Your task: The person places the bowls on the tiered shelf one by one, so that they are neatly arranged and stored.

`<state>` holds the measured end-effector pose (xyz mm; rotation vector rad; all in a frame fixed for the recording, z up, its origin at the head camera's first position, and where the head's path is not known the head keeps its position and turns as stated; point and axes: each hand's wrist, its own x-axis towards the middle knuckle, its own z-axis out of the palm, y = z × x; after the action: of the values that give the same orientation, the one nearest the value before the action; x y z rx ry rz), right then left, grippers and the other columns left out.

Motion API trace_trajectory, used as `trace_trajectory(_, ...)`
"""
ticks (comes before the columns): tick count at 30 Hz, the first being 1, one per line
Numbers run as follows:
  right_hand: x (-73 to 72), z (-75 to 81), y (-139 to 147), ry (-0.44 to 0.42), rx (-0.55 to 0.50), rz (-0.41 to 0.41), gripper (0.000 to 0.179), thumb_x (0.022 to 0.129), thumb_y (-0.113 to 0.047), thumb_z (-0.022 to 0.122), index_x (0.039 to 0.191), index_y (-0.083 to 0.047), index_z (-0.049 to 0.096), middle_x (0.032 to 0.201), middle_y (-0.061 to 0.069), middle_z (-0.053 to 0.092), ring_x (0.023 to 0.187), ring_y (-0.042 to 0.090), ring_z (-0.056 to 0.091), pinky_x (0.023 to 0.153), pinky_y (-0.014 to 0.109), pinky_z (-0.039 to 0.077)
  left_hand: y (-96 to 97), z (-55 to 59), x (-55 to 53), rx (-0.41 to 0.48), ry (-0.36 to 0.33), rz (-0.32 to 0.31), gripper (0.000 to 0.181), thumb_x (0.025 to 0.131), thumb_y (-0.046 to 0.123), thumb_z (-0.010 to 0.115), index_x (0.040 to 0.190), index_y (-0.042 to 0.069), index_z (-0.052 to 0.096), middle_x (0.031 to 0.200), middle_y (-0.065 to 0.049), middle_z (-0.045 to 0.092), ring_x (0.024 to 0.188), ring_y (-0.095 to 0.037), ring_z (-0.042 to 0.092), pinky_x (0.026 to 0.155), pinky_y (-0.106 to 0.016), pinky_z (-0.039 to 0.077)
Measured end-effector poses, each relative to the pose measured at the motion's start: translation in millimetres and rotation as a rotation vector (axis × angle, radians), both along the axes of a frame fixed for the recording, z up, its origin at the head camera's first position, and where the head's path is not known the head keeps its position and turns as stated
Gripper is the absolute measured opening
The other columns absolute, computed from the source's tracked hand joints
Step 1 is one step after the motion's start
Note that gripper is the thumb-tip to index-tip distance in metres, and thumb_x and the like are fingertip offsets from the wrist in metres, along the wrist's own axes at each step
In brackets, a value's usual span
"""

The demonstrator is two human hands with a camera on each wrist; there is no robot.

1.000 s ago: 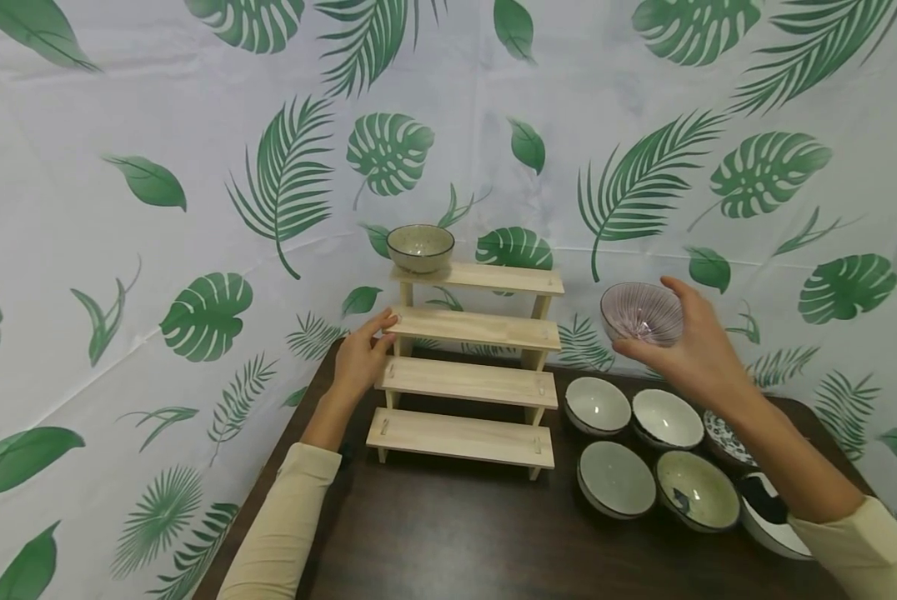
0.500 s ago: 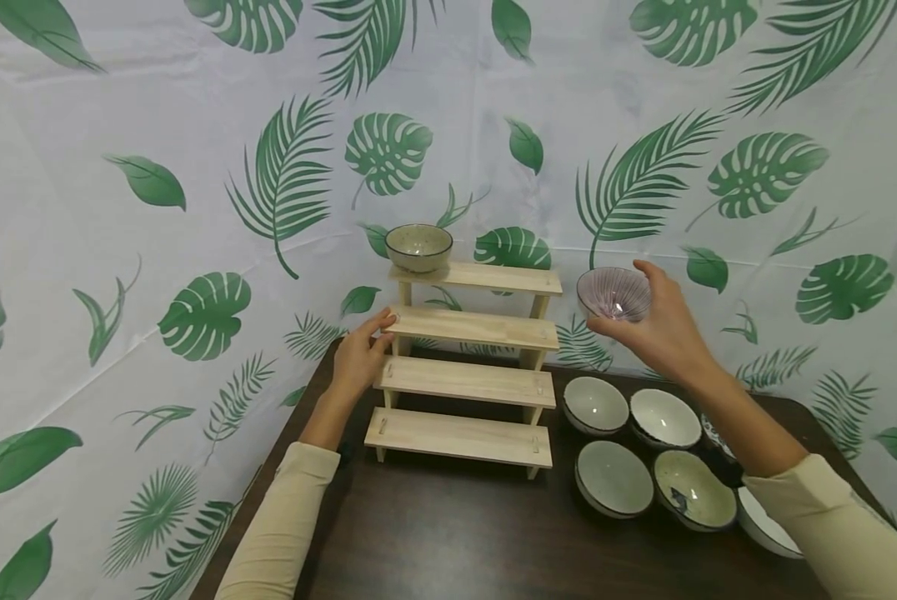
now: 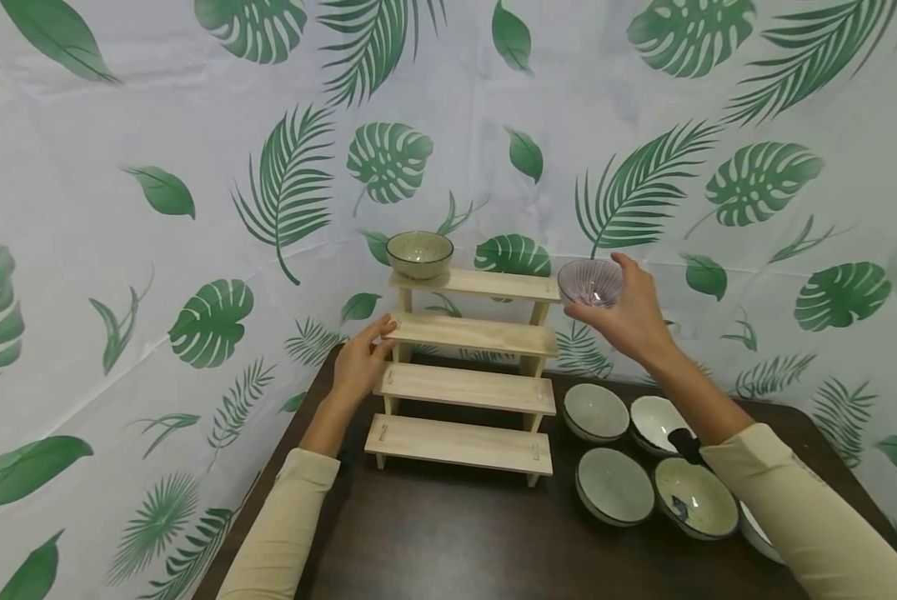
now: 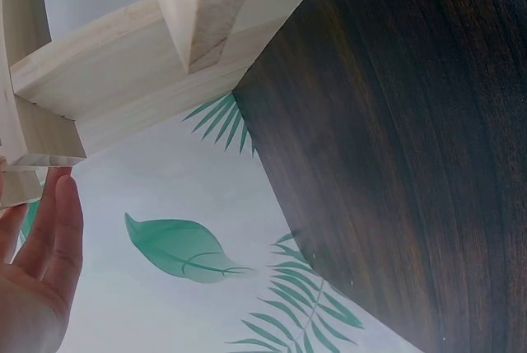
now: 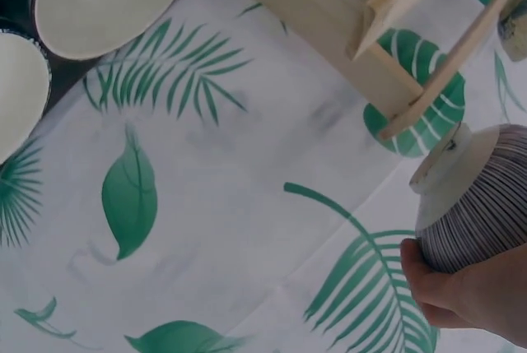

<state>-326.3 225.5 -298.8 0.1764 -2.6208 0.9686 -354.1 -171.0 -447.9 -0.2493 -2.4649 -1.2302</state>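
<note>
A purple-striped bowl (image 3: 590, 282) is up in the air at the right end of the top shelf. My right hand (image 3: 632, 312) holds it by its side, thumb and fingers spread around it. Its pale foot and dark-striped outside (image 5: 482, 197) show in the right wrist view. A four-tier wooden display stand (image 3: 467, 387) stands on the dark table. At the left end of its second-highest shelf, my left hand (image 3: 360, 358) grips the board, with fingertips (image 4: 67, 192) against the wood in the left wrist view. A speckled greenish bowl (image 3: 420, 260) sits on the top shelf's left end.
Right of the stand, several bowls rest on the table (image 3: 433, 542): a pale one (image 3: 596, 412), a white one (image 3: 654, 421), a grey-green one (image 3: 614, 486) and a yellowish one (image 3: 696, 497). My right forearm partly covers others. A leaf-patterned cloth (image 3: 478, 100) hangs behind.
My right hand has carried the striped bowl leftward and slightly up, from above the table bowls to the top shelf's right end. My left hand stays on the stand.
</note>
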Motion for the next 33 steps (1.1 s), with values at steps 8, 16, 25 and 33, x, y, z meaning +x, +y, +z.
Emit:
trace_trajectory(8, -22.6, -4.6, -12.4, 0.001, -0.004, 0.007, 0.109, 0.084, -0.042, 0.082, 0.165, -0.009, 0.017, 0.164, 0.029, 0.025, 0.149, 0.049, 0.028, 0.112, 0.073, 0.031, -0.1, 2.7, -1.8, 0.002, 0.027, -0.009, 0.039, 0.103, 0.019, 0.064, 0.142, 0.017, 0.065, 0.155, 0.002, 0.055, 0.068, -0.019, 0.065, 0.055, -0.029, 0.041)
trace_trajectory(16, -39.0, -12.5, -21.6, -0.004, 0.005, -0.001, 0.109, 0.084, -0.044, 0.081, 0.165, -0.007, 0.018, 0.160, 0.031, 0.030, 0.146, 0.050, 0.032, 0.111, 0.073, 0.034, -0.6, -0.5, -0.3, 0.008, 0.021, -0.009, 0.038, 0.102, 0.019, 0.065, 0.141, 0.018, 0.066, 0.155, 0.003, 0.055, 0.074, -0.024, 0.070, 0.058, -0.032, 0.043)
trace_trajectory(25, -52.7, -10.1, -29.7, -0.029, -0.008, -0.004, 0.109, 0.083, -0.046, 0.079, 0.164, -0.007, 0.018, 0.161, 0.031, 0.028, 0.147, 0.050, 0.030, 0.112, 0.072, 0.034, -1.0, -0.5, 0.3, 0.010, 0.013, -0.018, 0.039, 0.102, 0.017, 0.065, 0.142, 0.017, 0.064, 0.156, 0.003, 0.053, 0.079, -0.025, 0.073, 0.058, -0.031, 0.044)
trace_trajectory(33, -61.1, -8.8, -33.8, -0.072, 0.003, -0.004, 0.110, 0.086, -0.048, 0.077, 0.166, -0.009, 0.013, 0.164, 0.030, 0.024, 0.151, 0.051, 0.026, 0.114, 0.072, 0.031, -1.3, -1.9, -1.4, 0.009, 0.002, -0.019, 0.040, 0.103, 0.018, 0.065, 0.142, 0.017, 0.064, 0.157, 0.003, 0.053, 0.082, -0.027, 0.074, 0.060, -0.030, 0.044)
